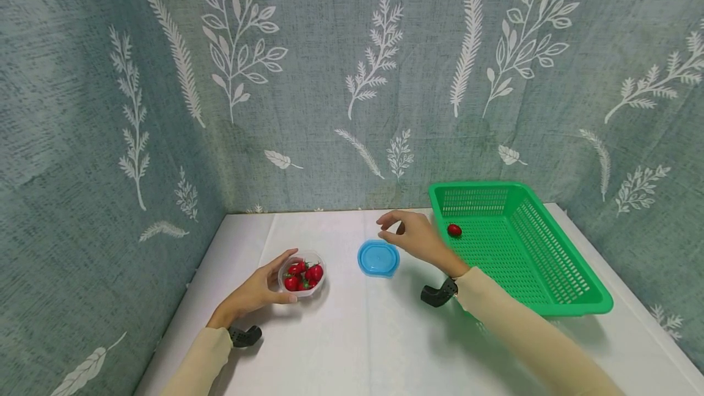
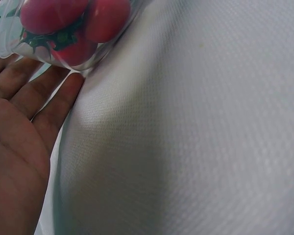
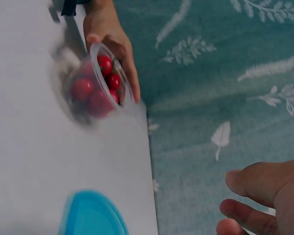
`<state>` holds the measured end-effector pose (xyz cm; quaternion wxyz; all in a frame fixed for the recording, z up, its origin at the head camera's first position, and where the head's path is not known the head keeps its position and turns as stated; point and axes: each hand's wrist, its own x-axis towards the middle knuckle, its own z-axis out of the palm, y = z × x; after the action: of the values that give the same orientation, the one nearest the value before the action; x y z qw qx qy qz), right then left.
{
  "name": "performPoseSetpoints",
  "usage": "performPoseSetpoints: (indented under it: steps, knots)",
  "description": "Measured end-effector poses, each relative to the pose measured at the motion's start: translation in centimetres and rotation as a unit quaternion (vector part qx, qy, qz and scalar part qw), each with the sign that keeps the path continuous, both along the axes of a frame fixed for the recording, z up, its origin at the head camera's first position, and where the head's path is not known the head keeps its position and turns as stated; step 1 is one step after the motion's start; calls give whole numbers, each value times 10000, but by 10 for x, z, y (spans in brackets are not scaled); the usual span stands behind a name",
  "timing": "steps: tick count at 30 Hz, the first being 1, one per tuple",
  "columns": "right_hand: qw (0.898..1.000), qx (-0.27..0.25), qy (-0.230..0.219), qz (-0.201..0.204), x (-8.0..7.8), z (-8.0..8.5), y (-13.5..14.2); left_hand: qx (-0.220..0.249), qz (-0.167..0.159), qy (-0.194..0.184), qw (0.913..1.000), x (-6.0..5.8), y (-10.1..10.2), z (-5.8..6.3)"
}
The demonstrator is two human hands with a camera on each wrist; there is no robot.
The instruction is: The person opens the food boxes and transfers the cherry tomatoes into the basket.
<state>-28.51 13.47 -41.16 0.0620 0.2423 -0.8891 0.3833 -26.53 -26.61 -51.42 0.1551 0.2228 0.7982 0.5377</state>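
My left hand holds a small clear plastic container at the left of the table, thumb on its near side and fingers on its far side. Several red cherry tomatoes with green stems lie inside it. In the left wrist view the fingers touch the container's wall. My right hand hovers between a blue lid and a green basket, fingers loosely bent. Its thumb and fingertips stand apart in the right wrist view, with nothing visible between them. One cherry tomato lies in the basket's left side.
The blue lid lies flat on the white tablecloth, right of the container. The basket's raised rim stands under and beside my right forearm. A patterned green-grey curtain closes off the back and both sides of the table.
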Motion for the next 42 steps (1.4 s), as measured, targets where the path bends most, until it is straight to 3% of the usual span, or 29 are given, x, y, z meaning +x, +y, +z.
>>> performPoseSetpoints:
  steps: [25,36,42]
  knots:
    - [9910,12,-220,1317,14,-23,-90,-35,118,-36,9999,-1,0,-3]
    - [9859,111,-517,1586,21,-35,-120,-124,188,-28,9997,0,0,-3]
    - [9866,266,-450,1544,23,-40,-130,-79,106,26,9999,1,0,-3]
